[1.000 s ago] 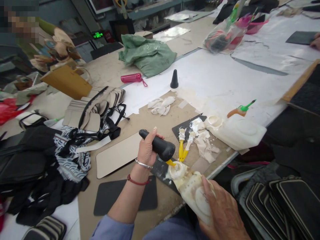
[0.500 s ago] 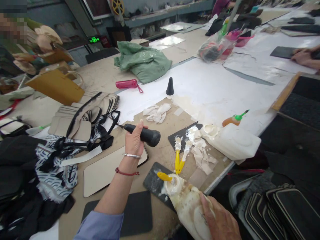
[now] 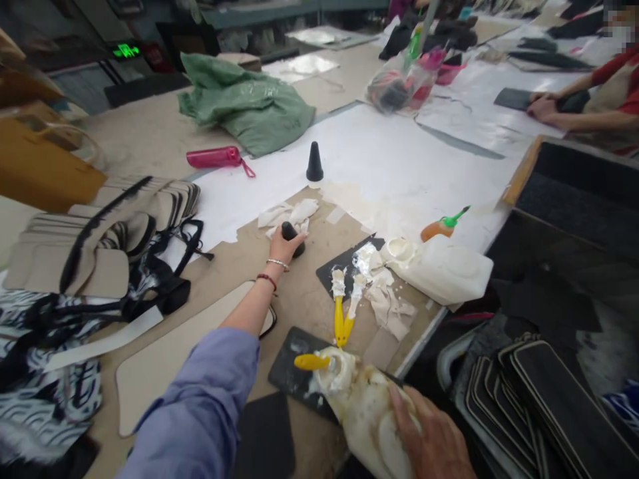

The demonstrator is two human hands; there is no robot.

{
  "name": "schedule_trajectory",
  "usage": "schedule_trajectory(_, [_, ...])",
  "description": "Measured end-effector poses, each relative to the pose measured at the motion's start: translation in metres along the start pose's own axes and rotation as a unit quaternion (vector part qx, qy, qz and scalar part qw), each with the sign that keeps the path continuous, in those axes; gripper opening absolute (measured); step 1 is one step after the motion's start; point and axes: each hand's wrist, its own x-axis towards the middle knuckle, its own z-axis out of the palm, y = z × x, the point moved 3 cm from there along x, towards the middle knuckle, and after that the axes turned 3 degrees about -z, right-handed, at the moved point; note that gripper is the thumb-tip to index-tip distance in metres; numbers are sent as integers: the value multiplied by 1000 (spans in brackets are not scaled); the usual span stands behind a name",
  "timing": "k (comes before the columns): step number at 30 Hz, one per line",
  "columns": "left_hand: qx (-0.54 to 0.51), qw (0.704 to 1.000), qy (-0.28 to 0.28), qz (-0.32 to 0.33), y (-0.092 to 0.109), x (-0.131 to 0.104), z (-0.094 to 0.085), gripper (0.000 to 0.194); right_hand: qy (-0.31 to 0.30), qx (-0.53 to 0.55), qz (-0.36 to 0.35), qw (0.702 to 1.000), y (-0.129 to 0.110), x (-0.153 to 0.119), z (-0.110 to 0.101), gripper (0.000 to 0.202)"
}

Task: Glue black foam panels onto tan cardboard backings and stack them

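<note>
My left hand (image 3: 284,247) is wrapped round a black tapered tool (image 3: 294,238), held nearly upright beside a crumpled pale cloth (image 3: 301,213). My right hand (image 3: 432,432) grips a stained white plastic jug (image 3: 374,416) at the bottom, and a yellow-handled brush (image 3: 312,362) rests in its opening. Left of the jug lies a dark slab (image 3: 294,362) with white smears. Two more yellow-handled brushes (image 3: 340,326) have paste-covered bristles. A cream panel (image 3: 174,366) lies under my left forearm.
Beyond stands a black cone (image 3: 314,163). A second white jug (image 3: 444,266) and an orange bottle (image 3: 436,229) are at the right. Stacked panels (image 3: 544,399) sit lower right, beige pieces (image 3: 104,259) at left. Another person's hands (image 3: 544,108) hold a dark piece at upper right.
My left hand has moved forward with the black tool, which has turned from lying sideways to nearly upright near the crumpled cloth. The view has shifted right. My right hand keeps its grip on the jug.
</note>
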Motion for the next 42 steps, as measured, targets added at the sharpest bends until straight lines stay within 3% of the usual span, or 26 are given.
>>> schedule_trajectory(3, [2, 1000, 18, -24, -1, -16, -28, 67, -25, 54, 37, 998, 0, 7, -12, 79])
schedule_trajectory(5, [-8, 998, 34, -46, 7, -46, -56, 68, -20, 70, 54, 996, -3, 11, -16, 80])
schedule_trajectory(6, [-24, 999, 4, -44, 14, -66, -69, 63, -19, 77, 57, 995, -5, 12, -18, 80])
schedule_trajectory(8, [-74, 988, -138, -20, 28, -116, -86, 57, -19, 87, 60, 994, -7, 13, -19, 80])
schedule_trajectory(11, [-39, 959, -280, 27, 45, -190, -100, 52, -19, 95, 67, 993, -7, 12, -19, 79])
schedule_trajectory(13, [-8, 955, -294, 33, 48, -223, -100, 32, -19, 98, 73, 992, -7, 12, -20, 78])
schedule_trajectory(15, [-6, 965, -261, 15, 45, -239, -96, 22, -23, 101, 79, 992, -8, 13, -22, 77])
schedule_trajectory(19, [-46, 983, -171, -53, 34, -246, -89, 22, -21, 107, 81, 991, -10, 14, -23, 76])
schedule_trajectory(24, [-38, 974, -215, -56, 28, -257, -82, 25, -15, 108, 81, 991, -9, 11, -19, 77])
schedule_trajectory(32, [31, 984, -151, -85, 17, -266, -97, 36, -17, 105, 84, 991, -11, 11, -22, 80])
schedule_trajectory(37, [30, 988, -111, -106, 28, -247, -113, 52, 28, 94, 85, 992, -2, 5, -8, 87])
schedule_trajectory(42, [26, 993, -90, -77, 57, -210, -118, 48, 53, 25, 59, 997, 15, -7, -8, 71])
